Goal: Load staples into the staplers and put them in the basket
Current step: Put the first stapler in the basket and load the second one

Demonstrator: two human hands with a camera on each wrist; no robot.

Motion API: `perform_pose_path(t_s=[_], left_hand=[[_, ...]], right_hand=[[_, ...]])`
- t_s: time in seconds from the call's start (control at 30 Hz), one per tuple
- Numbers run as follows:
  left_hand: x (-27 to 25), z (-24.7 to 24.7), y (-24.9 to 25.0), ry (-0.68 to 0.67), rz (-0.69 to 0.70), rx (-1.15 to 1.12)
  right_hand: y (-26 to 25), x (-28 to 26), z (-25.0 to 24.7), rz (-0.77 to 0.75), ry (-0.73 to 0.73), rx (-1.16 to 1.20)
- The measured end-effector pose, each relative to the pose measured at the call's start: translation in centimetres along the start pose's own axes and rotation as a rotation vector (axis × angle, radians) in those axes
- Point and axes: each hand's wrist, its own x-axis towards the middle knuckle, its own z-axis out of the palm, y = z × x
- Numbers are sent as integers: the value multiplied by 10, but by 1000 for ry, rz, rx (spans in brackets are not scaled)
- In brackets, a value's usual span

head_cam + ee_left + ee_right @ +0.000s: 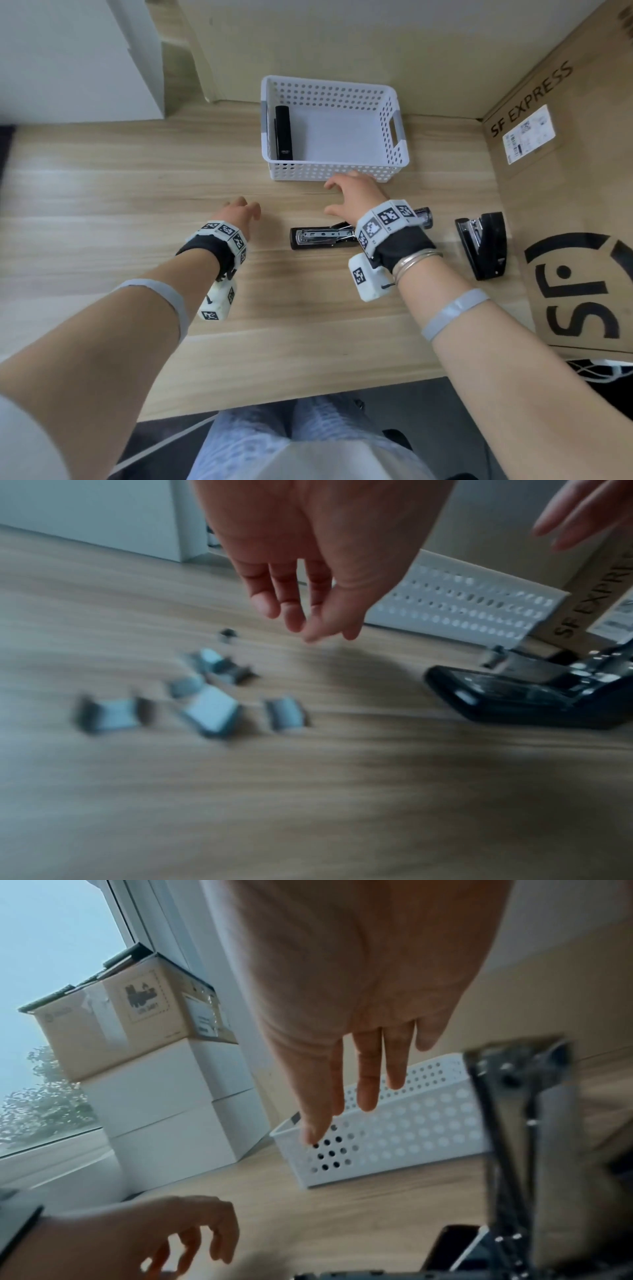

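Cardboard box (579,192) is leaning along the desk's (102,205) right edge. Just left of it, the white basket (394,164) is holding one closed stapler (283,132). An opened stapler (322,238) is lying flat under the right hand (356,200), whose fingers are spreading straight, holding nothing. Another stapler (484,245) is sitting farther right. The left hand (308,569) is hanging loosely curled, empty, over staple strips (209,712).

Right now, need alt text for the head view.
Two empty hands, left hand and right hand, hover over a wooden desk; an opened stapler lies below the right one. Behind, a white basket holds one black stapler; another stapler sits right.
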Motion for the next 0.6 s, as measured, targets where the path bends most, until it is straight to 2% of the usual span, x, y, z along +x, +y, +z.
perform_pose_path(t_s=[0.2,0.37,0.5,0.6], left_hand=[[-13,-8,-37,-29,-106,64],[-14,1,-39,-13,-107,19],[-10,1,-36,-56,-142,-60],[-7,0,-24,84,-106,-175]], right_hand=[[-18,15,25,-61,-15,-12],[-18,18,36,-72,-26,-17],[-17,16,42,-79,-52,-14],[-17,14,44,-116,-64,-19]])
